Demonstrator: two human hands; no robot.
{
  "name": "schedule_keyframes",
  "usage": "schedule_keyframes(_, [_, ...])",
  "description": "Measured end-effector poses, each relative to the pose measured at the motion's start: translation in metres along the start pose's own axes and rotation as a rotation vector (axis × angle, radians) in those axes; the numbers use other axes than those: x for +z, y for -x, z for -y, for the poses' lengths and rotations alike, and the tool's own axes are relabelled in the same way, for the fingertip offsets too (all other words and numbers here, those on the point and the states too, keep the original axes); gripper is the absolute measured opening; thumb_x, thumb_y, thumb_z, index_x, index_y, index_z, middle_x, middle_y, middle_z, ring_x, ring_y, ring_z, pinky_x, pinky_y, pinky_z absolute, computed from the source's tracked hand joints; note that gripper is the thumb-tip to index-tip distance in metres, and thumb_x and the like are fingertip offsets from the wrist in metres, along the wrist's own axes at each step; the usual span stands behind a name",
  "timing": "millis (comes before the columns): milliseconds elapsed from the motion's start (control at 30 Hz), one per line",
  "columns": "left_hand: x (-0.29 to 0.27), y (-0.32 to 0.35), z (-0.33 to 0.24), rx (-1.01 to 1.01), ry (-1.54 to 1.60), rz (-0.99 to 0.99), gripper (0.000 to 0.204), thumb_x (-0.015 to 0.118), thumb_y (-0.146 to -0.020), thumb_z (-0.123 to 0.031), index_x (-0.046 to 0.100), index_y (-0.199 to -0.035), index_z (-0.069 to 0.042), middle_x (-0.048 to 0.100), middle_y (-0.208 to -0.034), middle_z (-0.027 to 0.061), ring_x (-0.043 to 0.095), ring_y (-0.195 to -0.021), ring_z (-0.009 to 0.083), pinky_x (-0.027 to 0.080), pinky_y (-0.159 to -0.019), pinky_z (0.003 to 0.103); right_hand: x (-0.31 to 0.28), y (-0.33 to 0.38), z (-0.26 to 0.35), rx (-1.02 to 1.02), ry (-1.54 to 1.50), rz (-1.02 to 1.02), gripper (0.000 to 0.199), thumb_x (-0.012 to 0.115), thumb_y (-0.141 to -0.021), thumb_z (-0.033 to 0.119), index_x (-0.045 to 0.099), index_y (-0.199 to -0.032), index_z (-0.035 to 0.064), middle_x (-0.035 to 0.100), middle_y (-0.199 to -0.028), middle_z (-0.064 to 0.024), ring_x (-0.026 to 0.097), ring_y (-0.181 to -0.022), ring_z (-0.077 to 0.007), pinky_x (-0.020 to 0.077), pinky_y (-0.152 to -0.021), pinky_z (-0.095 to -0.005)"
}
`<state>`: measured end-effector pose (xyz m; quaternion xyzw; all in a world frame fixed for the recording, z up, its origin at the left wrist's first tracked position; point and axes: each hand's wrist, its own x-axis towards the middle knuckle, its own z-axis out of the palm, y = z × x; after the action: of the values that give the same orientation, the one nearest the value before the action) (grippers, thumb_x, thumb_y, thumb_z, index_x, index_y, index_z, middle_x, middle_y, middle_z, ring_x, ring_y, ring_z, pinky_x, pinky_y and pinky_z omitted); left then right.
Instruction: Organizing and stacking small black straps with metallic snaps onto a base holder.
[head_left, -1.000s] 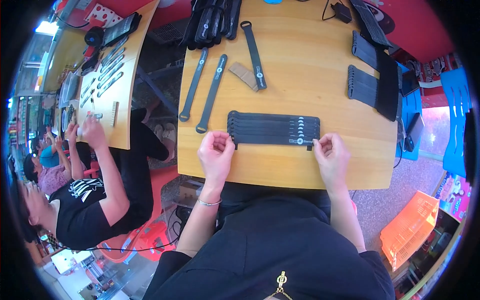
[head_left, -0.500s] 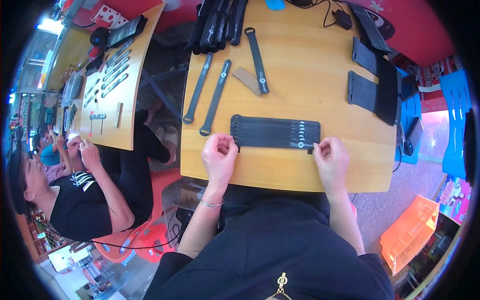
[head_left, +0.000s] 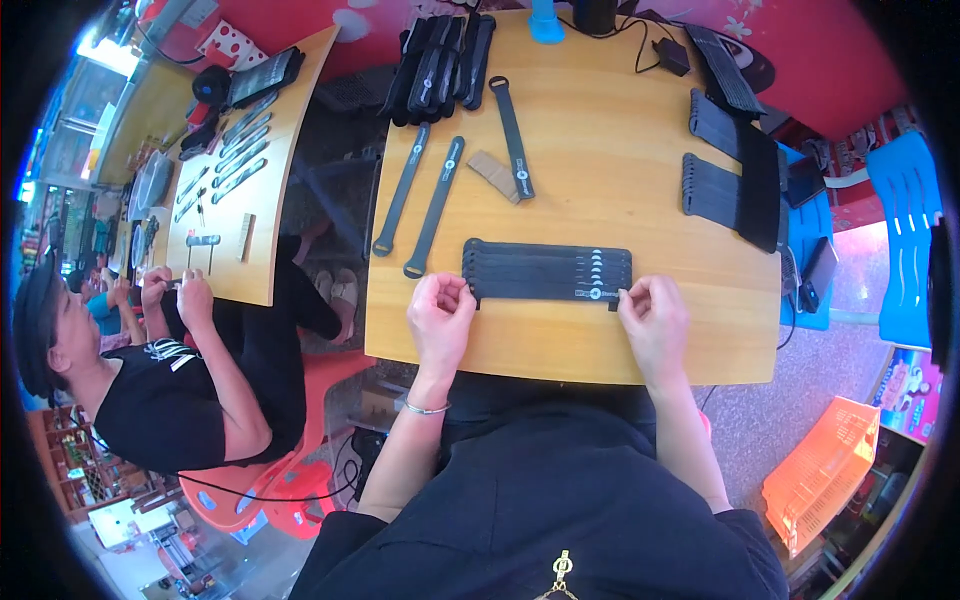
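A flat stack of several black hook-and-loop straps (head_left: 540,268), overlapped in a fan with their rounded ends at the left, lies crosswise before me on the table. My left hand (head_left: 441,318) pinches the left end of the nearest strap, thumb against fingers. At its other end, beside the white print, my right hand (head_left: 655,325) is closed in a similar pinch. Small dark tabs poke out below the stack by both hands. Beyond it, two loose straps (head_left: 436,205) slant at the left, and another loose strap (head_left: 512,135) lies by a brown strip (head_left: 490,175).
A pile of black straps (head_left: 437,75) sits at the table's far left. Fanned strap bundles (head_left: 715,190) lie along the right edge. A black adapter (head_left: 672,57) with cable is at the back. At left, a co-worker (head_left: 170,390) handles something small at another table (head_left: 262,235).
The whole view has shifted slightly. Both my hands stay pinched at the two ends of the strap stack. The co-worker's hands have moved a little.
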<state>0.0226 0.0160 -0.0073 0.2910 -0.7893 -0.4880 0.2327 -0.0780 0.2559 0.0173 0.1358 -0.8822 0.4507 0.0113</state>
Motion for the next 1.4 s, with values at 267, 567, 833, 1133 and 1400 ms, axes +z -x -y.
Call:
schedule_keyframes(267, [-0.003, 0.0, -0.003, 0.003, -0.002, 0.005, 0.01, 0.065, -0.076, 0.005, 0.06, -0.084, 0.001, 0.057, -0.075, 0.0044, 0.052, -0.058, 0.0084, 0.045, -0.055, 0.022, 0.001, 0.002, -0.005, -0.026, 0.026, 0.017, 0.015, 0.068, -0.078, 0.002, 0.054, -0.082, 0.0016, 0.054, -0.077, -0.0084, 0.056, -0.059, -0.0182, 0.0456, -0.057, -0.0313])
schedule_keyframes(567, [-0.006, 0.003, 0.0, 0.063, -0.012, 0.012, 0.014, 0.063, -0.078, 0.006, 0.059, -0.09, 0.001, 0.059, -0.077, 0.004, 0.054, -0.059, 0.0093, 0.045, -0.055, 0.022, 0.001, 0.001, -0.005, -0.02, -0.04, -0.01, 0.014, 0.068, -0.077, 0.0, 0.058, -0.086, 0.0008, 0.057, -0.079, -0.0089, 0.055, -0.059, -0.0172, 0.0467, -0.057, -0.0302])
schedule_keyframes(833, [-0.02, 0.018, -0.028, 0.242, -0.047, 0.065, 0.025, 0.063, -0.079, 0.004, 0.059, -0.103, 0.0, 0.059, -0.104, 0.0127, 0.058, -0.094, 0.0203, 0.051, -0.072, 0.03, 0.001, 0.008, -0.013, 0.099, -0.251, -0.042, 0.021, 0.066, -0.079, -0.001, 0.059, -0.098, 0.002, 0.056, -0.082, -0.0075, 0.056, -0.063, -0.015, 0.0463, -0.057, -0.0279])
schedule_keyframes(1133, [0.001, 0.041, -0.058, 0.662, -0.546, 0.554, 0.059, 0.066, -0.083, -0.024, 0.046, -0.133, 0.001, 0.037, -0.146, 0.0152, 0.03, -0.138, 0.0341, 0.026, -0.112, 0.046, 0.0, 0.021, 0.017, -0.46, 0.108, 0.174, 0.042, 0.066, -0.082, 0.009, 0.055, -0.122, 0.0024, 0.057, -0.118, -0.0165, 0.058, -0.108, -0.0281, 0.0481, -0.092, -0.038])
schedule_keyframes(1400, [0.006, 0.041, -0.041, 0.708, -0.805, 0.637, 0.064, 0.061, -0.085, -0.029, 0.041, -0.137, 0.002, 0.029, -0.15, 0.017, 0.023, -0.14, 0.0353, 0.022, -0.113, 0.047, 0.022, 0.034, 0.036, -0.578, 0.23, 0.484, 0.073, 0.065, -0.083, 0.04, 0.041, -0.135, -0.0046, 0.041, -0.141, -0.0194, 0.037, -0.134, -0.0313, 0.0263, -0.111, -0.0481])
